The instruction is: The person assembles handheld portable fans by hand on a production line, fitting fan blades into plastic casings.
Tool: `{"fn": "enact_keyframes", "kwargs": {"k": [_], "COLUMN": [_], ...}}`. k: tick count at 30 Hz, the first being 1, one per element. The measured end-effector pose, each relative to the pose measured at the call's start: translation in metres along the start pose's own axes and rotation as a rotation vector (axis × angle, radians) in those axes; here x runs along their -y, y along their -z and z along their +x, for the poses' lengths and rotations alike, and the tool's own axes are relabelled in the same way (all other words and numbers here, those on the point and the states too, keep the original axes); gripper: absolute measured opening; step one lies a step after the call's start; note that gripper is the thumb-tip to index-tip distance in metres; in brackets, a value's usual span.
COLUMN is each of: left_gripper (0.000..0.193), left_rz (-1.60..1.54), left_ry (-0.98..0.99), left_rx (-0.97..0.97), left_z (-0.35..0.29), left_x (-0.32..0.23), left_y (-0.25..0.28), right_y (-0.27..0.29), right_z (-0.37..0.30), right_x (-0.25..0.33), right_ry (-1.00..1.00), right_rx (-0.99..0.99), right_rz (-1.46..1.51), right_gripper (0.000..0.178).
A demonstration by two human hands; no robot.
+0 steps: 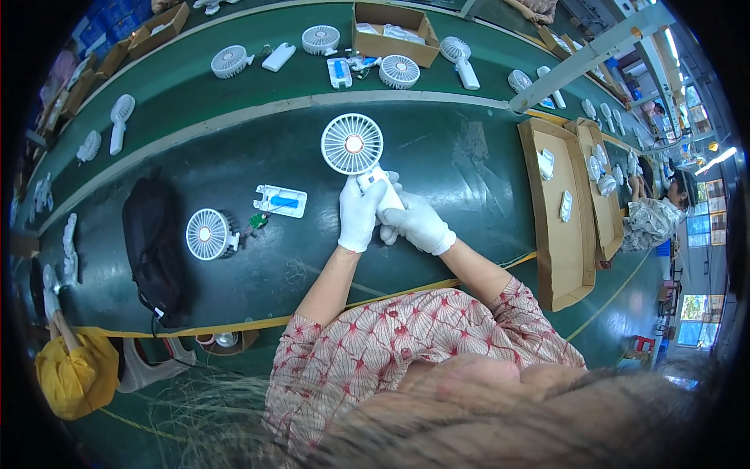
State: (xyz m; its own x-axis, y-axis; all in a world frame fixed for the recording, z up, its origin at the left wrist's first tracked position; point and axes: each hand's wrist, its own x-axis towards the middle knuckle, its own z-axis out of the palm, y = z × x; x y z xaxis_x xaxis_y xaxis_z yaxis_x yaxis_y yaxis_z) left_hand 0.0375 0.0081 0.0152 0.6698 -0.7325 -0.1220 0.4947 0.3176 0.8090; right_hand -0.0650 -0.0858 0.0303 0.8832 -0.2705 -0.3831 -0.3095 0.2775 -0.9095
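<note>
A white handheld fan with a round ribbed head and an orange centre is held over the green table. My left hand, in a white glove, is closed round the fan's handle just below the head. Gloved as well, my right hand grips the lower end of the same handle. To the left lie a loose fan head with a small green circuit board beside it, and an opened white handle shell with a blue part inside.
A black bag lies left of the loose parts. At right stand shallow cardboard trays with a few white pieces. Along the far belt are several fans and an open carton. A person in yellow works at left.
</note>
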Motion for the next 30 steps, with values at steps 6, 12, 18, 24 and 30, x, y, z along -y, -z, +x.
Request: {"fn": "enact_keyframes", "kwargs": {"k": [6, 12, 18, 24, 30], "left_gripper": [0.036, 0.041, 0.045, 0.051, 0.046], "left_rz": [-0.111, -0.109, -0.144, -0.152, -0.039], "left_ry": [0.031, 0.038, 0.048, 0.036, 0.016], "left_rx": [0.042, 0.016, 0.005, 0.041, 0.015], "left_z": [-0.001, 0.001, 0.003, 0.007, 0.003], "left_x": [-0.003, 0.008, 0.011, 0.010, 0.004], "left_y": [-0.003, 0.006, 0.011, 0.009, 0.008], "right_y": [0.006, 0.006, 0.014, 0.020, 0.019], "right_z": [-0.002, 0.001, 0.008, 0.010, 0.014], "right_x": [-0.002, -0.001, -0.005, -0.001, -0.006], "right_ry": [0.014, -0.036, -0.058, -0.068, -0.082], "right_rx": [0.053, 0.097, 0.206, 0.274, 0.294], "right_rz": [0.176, 0.129, 0.252, 0.313, 0.341], "right_gripper": [0.030, 0.031, 0.032, 0.031, 0.036]}}
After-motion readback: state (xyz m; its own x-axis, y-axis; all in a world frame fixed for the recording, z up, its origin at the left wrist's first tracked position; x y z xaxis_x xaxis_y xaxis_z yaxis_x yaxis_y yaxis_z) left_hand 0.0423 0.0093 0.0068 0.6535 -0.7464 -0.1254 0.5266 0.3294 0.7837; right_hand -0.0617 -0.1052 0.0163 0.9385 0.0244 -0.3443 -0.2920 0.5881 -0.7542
